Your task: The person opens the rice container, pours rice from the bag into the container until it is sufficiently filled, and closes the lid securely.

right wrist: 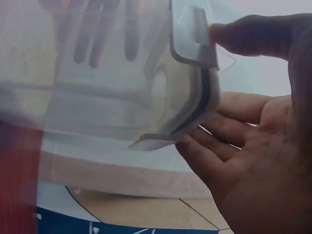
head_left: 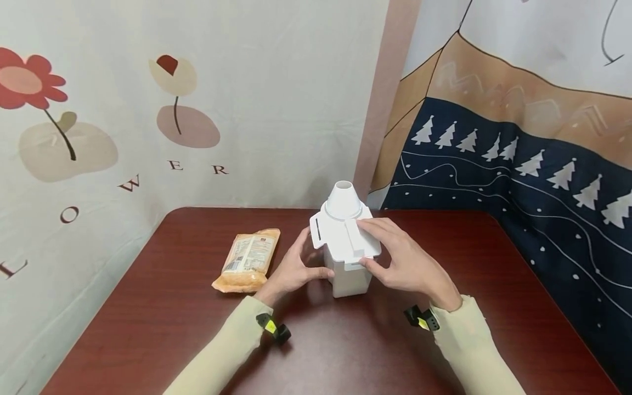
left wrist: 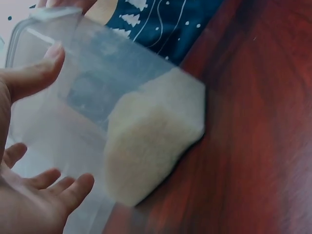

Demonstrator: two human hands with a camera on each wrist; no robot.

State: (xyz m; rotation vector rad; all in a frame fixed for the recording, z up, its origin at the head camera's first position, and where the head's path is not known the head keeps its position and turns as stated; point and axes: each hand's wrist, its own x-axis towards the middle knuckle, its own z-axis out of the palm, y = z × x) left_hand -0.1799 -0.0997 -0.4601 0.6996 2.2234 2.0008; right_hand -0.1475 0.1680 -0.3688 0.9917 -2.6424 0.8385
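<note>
A clear storage container (head_left: 348,280), partly filled with pale, grainy stuff like rice (left wrist: 151,141), stands upright on the table. Its white lid (head_left: 340,244) carries a cone-shaped cup (head_left: 343,202) with a small round opening at the top. On the left, one lid clip (head_left: 317,229) sticks outward. My left hand (head_left: 293,266) is at the container's left side, thumb toward the front, its fingers spread and fairly straight. With the right hand (head_left: 407,258) I grip the lid's right part, thumb at the front clip (right wrist: 195,31) and fingers along the edge.
An orange food packet (head_left: 249,258) with a printed label lies on the table left of the container. The dark red table (head_left: 340,351) ends at a printed curtain (head_left: 276,99) behind, with a navy tree-patterned part (head_left: 494,164) on the right.
</note>
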